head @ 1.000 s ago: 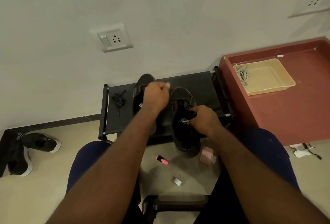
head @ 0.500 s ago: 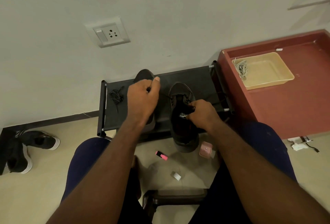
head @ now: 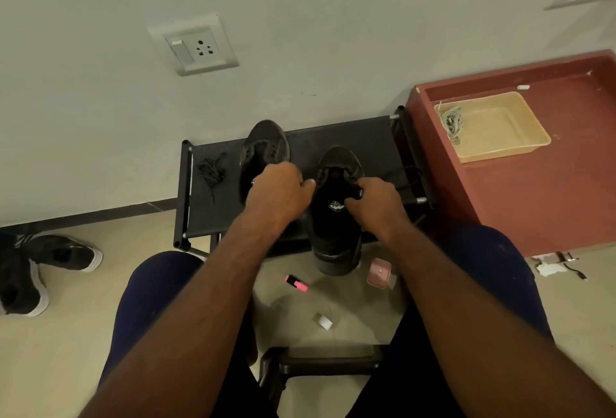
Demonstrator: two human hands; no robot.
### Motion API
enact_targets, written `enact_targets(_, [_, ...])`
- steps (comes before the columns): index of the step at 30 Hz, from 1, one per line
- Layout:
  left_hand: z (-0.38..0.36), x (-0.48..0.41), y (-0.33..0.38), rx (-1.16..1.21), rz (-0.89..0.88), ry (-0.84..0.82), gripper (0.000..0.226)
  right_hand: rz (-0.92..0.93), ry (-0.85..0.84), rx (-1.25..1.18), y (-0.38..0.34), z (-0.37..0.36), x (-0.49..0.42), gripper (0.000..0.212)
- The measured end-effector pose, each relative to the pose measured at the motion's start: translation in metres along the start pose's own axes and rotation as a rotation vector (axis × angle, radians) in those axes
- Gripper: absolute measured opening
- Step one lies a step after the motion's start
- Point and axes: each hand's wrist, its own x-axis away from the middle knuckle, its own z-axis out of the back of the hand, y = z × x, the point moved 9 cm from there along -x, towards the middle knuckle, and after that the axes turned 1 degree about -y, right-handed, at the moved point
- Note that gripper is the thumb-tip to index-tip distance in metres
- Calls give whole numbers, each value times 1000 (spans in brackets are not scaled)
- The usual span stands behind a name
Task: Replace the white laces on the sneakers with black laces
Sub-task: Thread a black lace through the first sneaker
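The right sneaker (head: 337,204) sits between both hands. The right hand (head: 375,202) pinches its black lace (head: 351,177). The left hand (head: 278,191) is curled beside it; its grip is hidden.

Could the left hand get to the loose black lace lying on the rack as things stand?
Probably yes. The black lace lies uncovered on the rack, left of both shoes, and nothing stands between it and the left hand.

Dim, even indoor light; soft shadows, dark detail lost, wide-angle bending at the edges.
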Motion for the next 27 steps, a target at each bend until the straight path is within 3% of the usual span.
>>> enact_targets(3, [24, -4, 10, 2, -12, 269, 41, -7, -3, -13, 4, -1, -5, 23])
enact_targets(5, [21, -17, 13, 161, -41, 317, 32, 12, -22, -77, 4, -1, -10, 26])
enact_targets(9, [-41, -55, 8, 181, 45, 34, 37, 31, -86, -106, 5, 2, -21, 33])
enact_targets(11, [-64, -66, 2, 150, 89, -59, 41, -1, -1, -173, 11, 15, -28, 45])
enact_targets(13, [-74, -74, -4, 183, 117, -82, 39, -29, 92, -157, 18, 26, -35, 45])
enact_targets(20, [-70, -86, -15, 183, 181, -103, 24, 36, 8, -71, 6, -1, -60, 27])
enact_targets(27, [-85, -83, -25, 331, 254, -106, 30, -107, -1, -241, 21, -5, -70, 27])
